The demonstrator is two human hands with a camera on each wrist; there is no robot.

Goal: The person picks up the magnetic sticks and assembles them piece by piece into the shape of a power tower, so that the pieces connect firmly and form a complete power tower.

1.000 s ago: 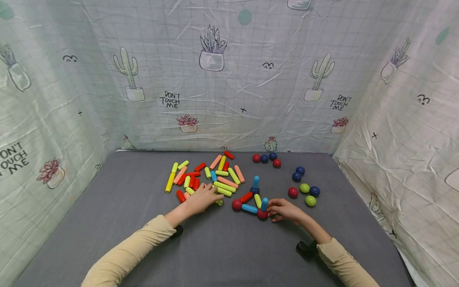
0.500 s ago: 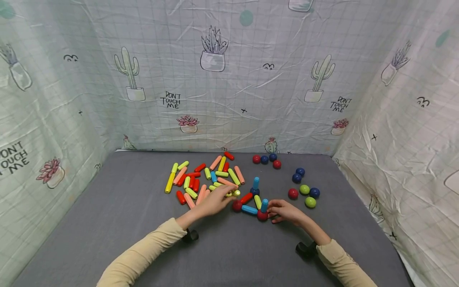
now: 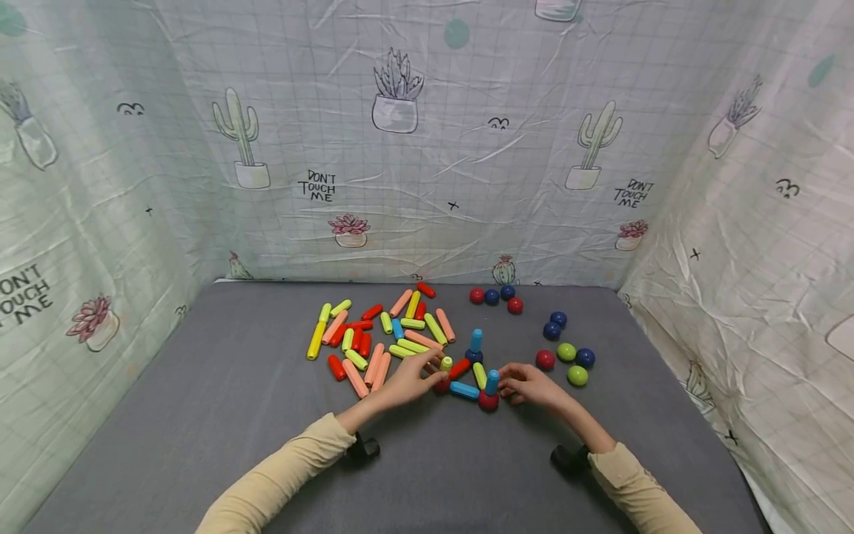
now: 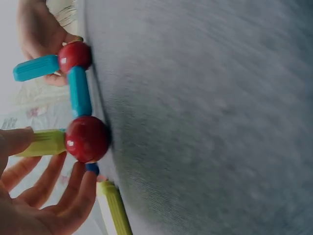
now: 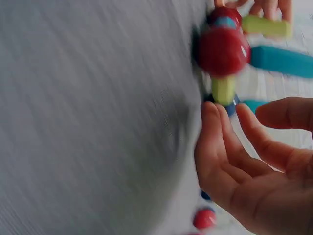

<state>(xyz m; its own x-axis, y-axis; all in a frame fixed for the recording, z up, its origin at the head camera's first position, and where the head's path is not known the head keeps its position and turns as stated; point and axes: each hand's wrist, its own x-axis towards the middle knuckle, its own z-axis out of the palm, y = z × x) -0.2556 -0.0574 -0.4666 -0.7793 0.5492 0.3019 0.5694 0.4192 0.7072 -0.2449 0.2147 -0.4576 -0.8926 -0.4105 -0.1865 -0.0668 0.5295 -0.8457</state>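
Note:
My left hand pinches a yellow-green stick between thumb and fingers. The stick stands upright with its lower end at the left red ball of a flat triangle. Red, blue and yellow-green rods form its sides. One light-blue stick rises from the dark blue ball at the back corner, another from the front red ball. Beside that front ball is my right hand, fingers loosely bent and holding nothing, fingertips close to the triangle's right side.
Loose red, yellow, orange and green sticks lie spread on the grey table, left of and behind the triangle. To the right and back are several loose balls, among them a green one and a red one. A printed curtain encloses the table.
My left hand has moved right from the pile of sticks to the triangle's left red ball, bringing the yellow-green stick and turning it upright. The right hand has barely moved.

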